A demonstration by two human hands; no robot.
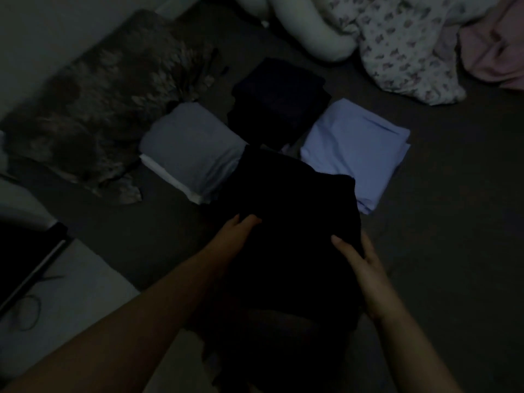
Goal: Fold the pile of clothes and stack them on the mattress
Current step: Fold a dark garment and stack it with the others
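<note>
holding the black garment [289,222] from both sides, the hands sit at its near edges: the left hand [238,231] has its fingers tucked against the left border with the tips partly lost in the cloth, and the right hand [358,258] lies with fingers fairly straight along the right border, thumb on top. whether either one truly pinches the fabric i cannot tell, it is so dim.

the garment lies on the dark mattress [453,222], its far edge touching the grey folded stack [192,148] and the light blue folded stack [354,148]. beyond the garment, between those two, sits a dark folded stack [279,100]. further off from it are a mottled pillow [107,103], a white bolster [306,29], a flowered sheet [408,46] and pink cloth [493,46].

it looks soft, light and floppy, likely to sag if lifted by one point. best taken at both side edges or from beneath, palms flat, so the folds keep.
</note>
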